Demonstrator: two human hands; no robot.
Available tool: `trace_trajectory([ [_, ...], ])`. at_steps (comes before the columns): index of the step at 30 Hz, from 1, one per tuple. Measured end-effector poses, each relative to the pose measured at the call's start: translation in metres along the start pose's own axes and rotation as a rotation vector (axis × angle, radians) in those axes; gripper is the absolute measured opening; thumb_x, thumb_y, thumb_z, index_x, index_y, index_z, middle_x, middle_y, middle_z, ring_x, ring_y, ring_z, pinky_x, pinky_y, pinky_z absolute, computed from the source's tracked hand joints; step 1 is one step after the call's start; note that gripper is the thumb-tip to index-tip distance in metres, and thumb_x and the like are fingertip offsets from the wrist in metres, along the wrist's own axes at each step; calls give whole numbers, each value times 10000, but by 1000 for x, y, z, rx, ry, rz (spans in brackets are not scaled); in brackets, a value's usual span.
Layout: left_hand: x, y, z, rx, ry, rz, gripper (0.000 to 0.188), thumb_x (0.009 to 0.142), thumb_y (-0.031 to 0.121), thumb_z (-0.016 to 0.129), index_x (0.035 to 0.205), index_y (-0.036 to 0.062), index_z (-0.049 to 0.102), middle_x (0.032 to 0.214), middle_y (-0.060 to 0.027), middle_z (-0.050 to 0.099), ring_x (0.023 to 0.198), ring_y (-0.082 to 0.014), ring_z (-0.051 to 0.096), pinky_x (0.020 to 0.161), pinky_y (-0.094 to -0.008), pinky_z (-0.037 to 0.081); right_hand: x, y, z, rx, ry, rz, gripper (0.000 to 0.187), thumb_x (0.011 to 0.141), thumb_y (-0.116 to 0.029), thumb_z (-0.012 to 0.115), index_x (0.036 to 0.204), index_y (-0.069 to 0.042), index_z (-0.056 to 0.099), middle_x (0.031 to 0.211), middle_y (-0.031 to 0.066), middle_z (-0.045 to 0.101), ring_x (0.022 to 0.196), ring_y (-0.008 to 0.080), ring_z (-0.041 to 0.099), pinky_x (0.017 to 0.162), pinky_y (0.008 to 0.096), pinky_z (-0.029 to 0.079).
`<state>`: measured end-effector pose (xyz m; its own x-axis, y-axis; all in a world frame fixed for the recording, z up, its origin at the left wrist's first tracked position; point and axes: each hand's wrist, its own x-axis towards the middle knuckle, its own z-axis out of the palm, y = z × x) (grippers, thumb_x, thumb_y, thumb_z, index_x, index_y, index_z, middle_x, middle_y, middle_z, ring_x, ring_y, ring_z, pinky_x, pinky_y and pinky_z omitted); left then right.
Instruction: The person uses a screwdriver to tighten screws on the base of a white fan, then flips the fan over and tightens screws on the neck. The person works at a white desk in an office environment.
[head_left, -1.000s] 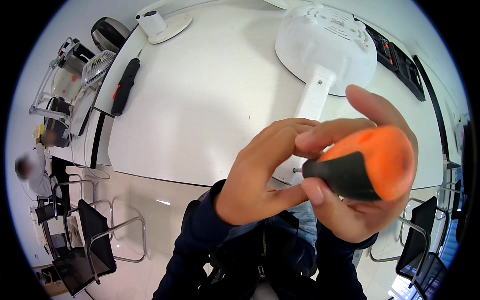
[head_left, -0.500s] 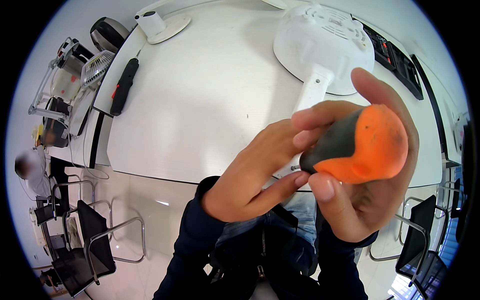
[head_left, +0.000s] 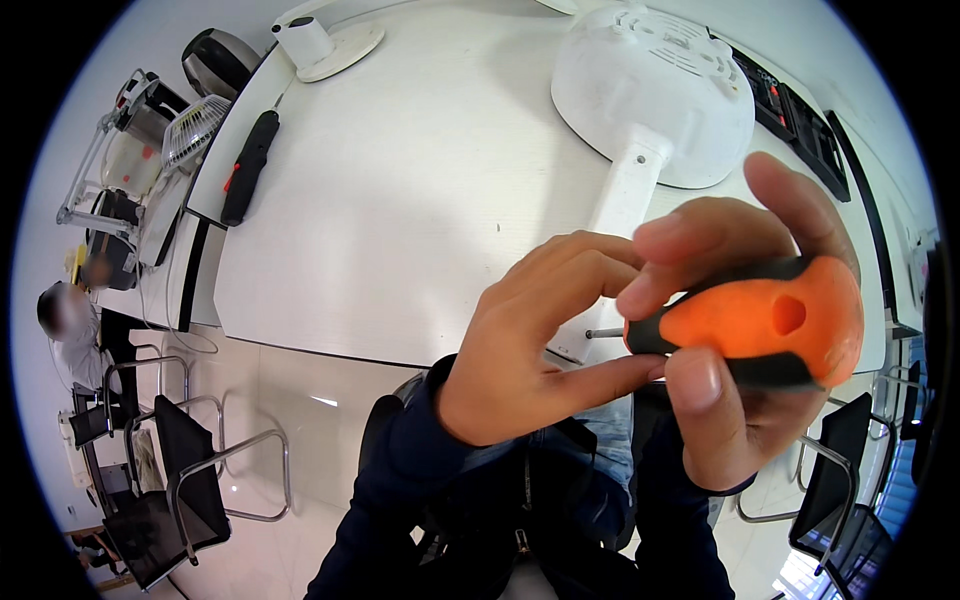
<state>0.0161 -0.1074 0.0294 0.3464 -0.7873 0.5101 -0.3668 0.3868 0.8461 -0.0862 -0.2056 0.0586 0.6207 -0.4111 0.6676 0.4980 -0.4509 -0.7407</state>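
Note:
A stubby screwdriver (head_left: 745, 320) with an orange and black grip lies across my right hand (head_left: 745, 420), its fingers curled round the grip. The short metal shaft points left, its tip overlapping the near end of a white handle. My left hand (head_left: 530, 350) bends round the front of the screwdriver, thumb under the neck and fingers above; its fingertips are partly hidden. That handle belongs to a white round-bodied appliance (head_left: 650, 100), lying with its vented side up on the table. Whether the tip touches a screw I cannot tell.
On the white table (head_left: 400, 200) lie a black power screwdriver (head_left: 250, 168) at the left and a white round stand (head_left: 340, 55) at the back. An open black tool case (head_left: 790, 115) sits far right. Chairs (head_left: 185, 470) stand at both sides; a person (head_left: 75, 325) sits far left.
Both hands have shifted right with the screwdriver. Its grip has turned and now lies more sideways, showing more of the shaft. My right fingers have changed their place on it.

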Motion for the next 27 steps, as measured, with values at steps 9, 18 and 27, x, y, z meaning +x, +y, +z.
trace_trajectory([
  [9, 3, 3, -2, -31, -62, -59, 356, 674, 123, 679, 979, 27, 524, 987, -122, 544, 922, -283, 511, 806, -332, 398, 1, 5, -7, 69, -74, -82, 632, 728, -127, 609, 1228, 67, 273, 872, 130, 514, 655, 143, 555, 573, 230, 467],
  [18, 5, 2, -3, 24, -75, -29, 348, 671, 123, 664, 980, 38, 527, 992, -133, 528, 920, -289, 504, 786, -339, 401, -1, 3, 3, -9, 84, -87, 597, 690, -120, 647, 1175, 47, 342, 750, 99, 519, 609, 130, 536, 546, 216, 448],
  [27, 8, 1, -2, -20, -113, -12, 339, 681, 132, 667, 977, 37, 531, 961, -126, 535, 905, -289, 505, 783, -328, 398, -1, -9, -12, -437, 66, -32, 590, 727, -262, 612, 1153, 66, 368, 770, 147, 576, 623, 144, 568, 552, 193, 426],
])
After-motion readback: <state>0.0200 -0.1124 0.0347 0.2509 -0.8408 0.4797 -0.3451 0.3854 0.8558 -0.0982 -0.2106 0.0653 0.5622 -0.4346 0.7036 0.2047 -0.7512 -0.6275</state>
